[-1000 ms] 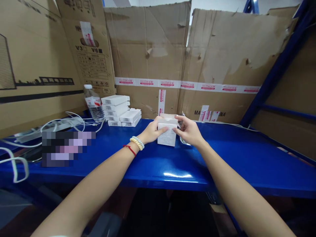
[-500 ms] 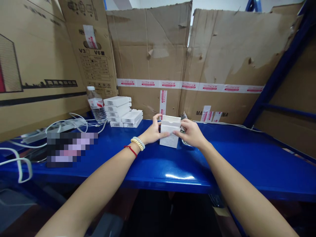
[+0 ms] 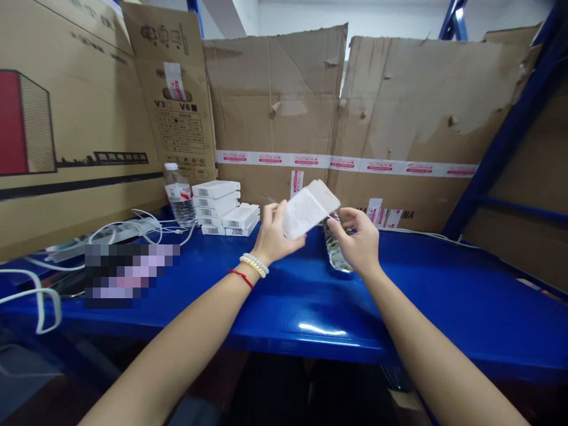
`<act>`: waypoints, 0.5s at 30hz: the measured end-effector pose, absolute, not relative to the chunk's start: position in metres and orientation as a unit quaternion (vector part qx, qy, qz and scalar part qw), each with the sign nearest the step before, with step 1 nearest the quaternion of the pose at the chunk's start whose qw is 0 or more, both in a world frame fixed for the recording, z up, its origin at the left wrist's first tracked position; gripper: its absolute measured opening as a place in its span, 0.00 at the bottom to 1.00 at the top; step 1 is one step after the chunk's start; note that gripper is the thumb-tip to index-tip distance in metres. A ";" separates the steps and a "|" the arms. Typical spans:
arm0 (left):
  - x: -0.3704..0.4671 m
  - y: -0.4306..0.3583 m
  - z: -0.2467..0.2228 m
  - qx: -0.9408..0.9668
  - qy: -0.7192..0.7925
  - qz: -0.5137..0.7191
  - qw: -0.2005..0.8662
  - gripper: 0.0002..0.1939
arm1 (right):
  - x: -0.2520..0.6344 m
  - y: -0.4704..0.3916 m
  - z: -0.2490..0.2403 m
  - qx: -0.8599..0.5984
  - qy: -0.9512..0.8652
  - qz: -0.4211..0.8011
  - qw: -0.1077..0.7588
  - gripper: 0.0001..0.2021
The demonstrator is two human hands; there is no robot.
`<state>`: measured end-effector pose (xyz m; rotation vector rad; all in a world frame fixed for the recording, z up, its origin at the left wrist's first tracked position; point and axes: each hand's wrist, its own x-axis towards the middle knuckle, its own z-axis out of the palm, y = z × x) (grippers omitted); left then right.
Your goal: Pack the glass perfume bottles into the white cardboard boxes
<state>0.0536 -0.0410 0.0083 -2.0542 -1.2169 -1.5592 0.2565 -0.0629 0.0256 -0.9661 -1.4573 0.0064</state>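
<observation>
My left hand (image 3: 276,236) grips a small white box (image 3: 306,213) and holds it tilted above the table. The box's upper end, seemingly an open flap, points up to the right and is blurred. My right hand (image 3: 358,236) is just right of the box, its fingers bent and apart, with nothing visible in them. Beside and partly behind that hand, a shiny silvery object (image 3: 337,254) lies on the blue table (image 3: 302,307); its kind is unclear.
Stacked white boxes (image 3: 216,207) with barcodes stand at the back left, next to a water bottle (image 3: 180,198). White cables and a power strip (image 3: 102,236) lie farther left, near a pixelated patch. Cardboard panels (image 3: 275,106) wall the back.
My left hand has lifted and tilted the white box to the right. My right hand has let go of it and moved slightly right. The silvery object shows more.
</observation>
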 end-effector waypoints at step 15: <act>-0.029 -0.010 0.012 -0.492 -0.742 -0.420 0.174 0.33 | 0.269 -0.052 0.025 -0.453 -0.620 0.029 0.640 0.16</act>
